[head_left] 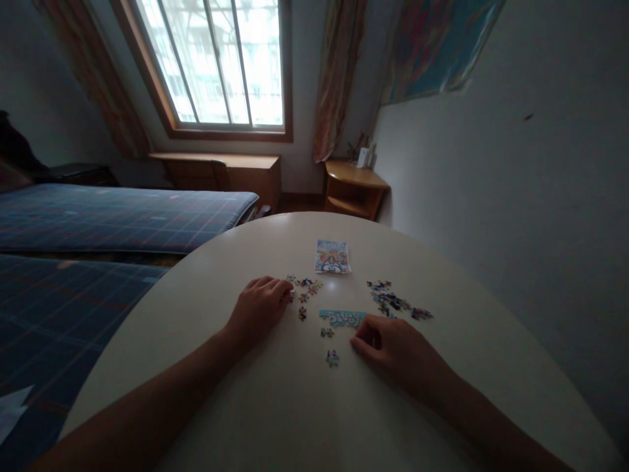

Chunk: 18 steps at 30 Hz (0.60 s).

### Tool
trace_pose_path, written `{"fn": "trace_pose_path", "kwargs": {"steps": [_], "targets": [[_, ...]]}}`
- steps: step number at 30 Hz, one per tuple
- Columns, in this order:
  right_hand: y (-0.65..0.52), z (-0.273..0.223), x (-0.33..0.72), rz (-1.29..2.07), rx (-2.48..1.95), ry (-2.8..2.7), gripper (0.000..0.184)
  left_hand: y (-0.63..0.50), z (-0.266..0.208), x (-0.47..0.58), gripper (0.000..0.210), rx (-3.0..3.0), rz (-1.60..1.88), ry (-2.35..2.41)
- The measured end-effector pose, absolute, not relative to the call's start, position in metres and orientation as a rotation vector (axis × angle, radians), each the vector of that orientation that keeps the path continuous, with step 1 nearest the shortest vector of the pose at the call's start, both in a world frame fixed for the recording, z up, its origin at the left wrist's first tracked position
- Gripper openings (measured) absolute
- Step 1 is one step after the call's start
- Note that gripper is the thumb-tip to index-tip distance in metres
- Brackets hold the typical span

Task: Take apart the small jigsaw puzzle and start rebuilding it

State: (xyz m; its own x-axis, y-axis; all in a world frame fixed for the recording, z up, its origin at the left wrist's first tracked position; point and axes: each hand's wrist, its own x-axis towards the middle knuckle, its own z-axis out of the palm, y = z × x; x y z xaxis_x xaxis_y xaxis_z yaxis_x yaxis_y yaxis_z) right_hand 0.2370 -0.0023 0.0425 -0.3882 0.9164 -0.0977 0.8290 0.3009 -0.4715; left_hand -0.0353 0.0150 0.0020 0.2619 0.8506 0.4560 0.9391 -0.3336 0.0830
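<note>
A short joined strip of jigsaw puzzle [344, 318], light blue with bubble lettering, lies flat on the round table. At its right end is my right hand [396, 347], fingers curled and thumb bent toward the index finger; whatever is in them is hidden. My left hand [260, 305] rests with closed fingers at the left edge of a group of loose puzzle pieces [304, 296]. Specks of a piece show by its fingertips, but I cannot make out the grip. Below the strip lie a small puzzle piece [327, 332] and a pale multicoloured piece [332, 358].
A picture card or packet [332, 257] lies beyond the strip. To the right is a pile of dark puzzle pieces [393, 301]. The pale round table [246, 419] stands near a bed [122, 213], a wall [515, 216] and a corner shelf [356, 177].
</note>
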Motion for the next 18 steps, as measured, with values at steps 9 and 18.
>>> {"fn": "trace_pose_path", "kwargs": {"steps": [9,18], "targets": [[-0.003,0.044,0.237,0.689,-1.629,-2.386,0.013,0.012,0.005,-0.035,0.01,-2.189,-0.744,-1.655],[-0.01,0.044,0.229,0.737,-1.325,-2.23,0.02,-0.012,0.012,-0.007,0.008,-2.423,-1.054,-1.167]]}}
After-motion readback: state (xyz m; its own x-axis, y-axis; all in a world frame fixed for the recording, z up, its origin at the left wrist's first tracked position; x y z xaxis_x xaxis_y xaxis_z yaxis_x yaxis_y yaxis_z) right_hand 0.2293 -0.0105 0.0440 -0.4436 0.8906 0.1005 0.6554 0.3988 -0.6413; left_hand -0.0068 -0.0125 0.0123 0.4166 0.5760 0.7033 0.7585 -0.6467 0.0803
